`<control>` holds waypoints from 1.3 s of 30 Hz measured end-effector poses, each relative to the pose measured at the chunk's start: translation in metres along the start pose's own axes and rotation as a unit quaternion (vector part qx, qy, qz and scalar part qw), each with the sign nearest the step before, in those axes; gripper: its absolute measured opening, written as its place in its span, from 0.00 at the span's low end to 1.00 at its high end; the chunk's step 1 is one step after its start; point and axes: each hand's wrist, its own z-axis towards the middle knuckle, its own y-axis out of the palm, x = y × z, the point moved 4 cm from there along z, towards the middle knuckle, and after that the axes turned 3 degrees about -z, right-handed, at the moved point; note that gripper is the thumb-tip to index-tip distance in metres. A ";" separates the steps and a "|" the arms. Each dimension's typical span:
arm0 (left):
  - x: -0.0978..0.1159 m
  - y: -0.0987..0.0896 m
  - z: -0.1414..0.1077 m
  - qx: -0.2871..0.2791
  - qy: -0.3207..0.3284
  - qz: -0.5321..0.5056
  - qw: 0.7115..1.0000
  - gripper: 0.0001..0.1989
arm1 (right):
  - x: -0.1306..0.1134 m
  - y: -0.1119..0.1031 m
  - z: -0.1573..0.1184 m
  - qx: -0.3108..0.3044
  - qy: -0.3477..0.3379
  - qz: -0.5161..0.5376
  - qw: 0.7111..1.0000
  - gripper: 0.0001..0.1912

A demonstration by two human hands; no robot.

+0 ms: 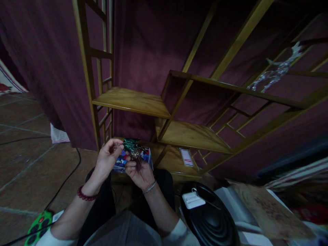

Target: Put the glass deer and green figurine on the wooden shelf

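Between my hands is a shiny green and silvery tinsel-like bundle (132,146) with a dark reddish lower part. My left hand (107,158), with a red bead bracelet at the wrist, pinches its green left edge. Below and to the right, my right hand (140,173) has its fingers curled round the dark lower end. Beneath the bundle sits an open box (119,169) of small blue, red and white pieces, partly hidden by both hands.
A wooden shelf unit (133,101) stands ahead, with a glittery deer figure (278,71) at upper right. A pale card (186,157) lies on the low shelf. At right is a black rounded object (210,215); a green power strip (39,229) lies lower left.
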 end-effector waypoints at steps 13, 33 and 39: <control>0.006 0.000 -0.005 0.006 -0.007 0.004 1.000 0.12 | 0.006 -0.004 -0.001 -0.005 0.010 0.020 1.000 0.13; 0.004 -0.001 -0.010 -0.007 -0.017 0.049 0.999 0.15 | -0.002 -0.024 0.001 0.091 -0.115 -0.164 0.976 0.07; 0.003 0.001 -0.012 -0.022 -0.027 0.053 0.998 0.17 | -0.006 -0.029 0.000 0.141 -0.185 -0.240 0.942 0.11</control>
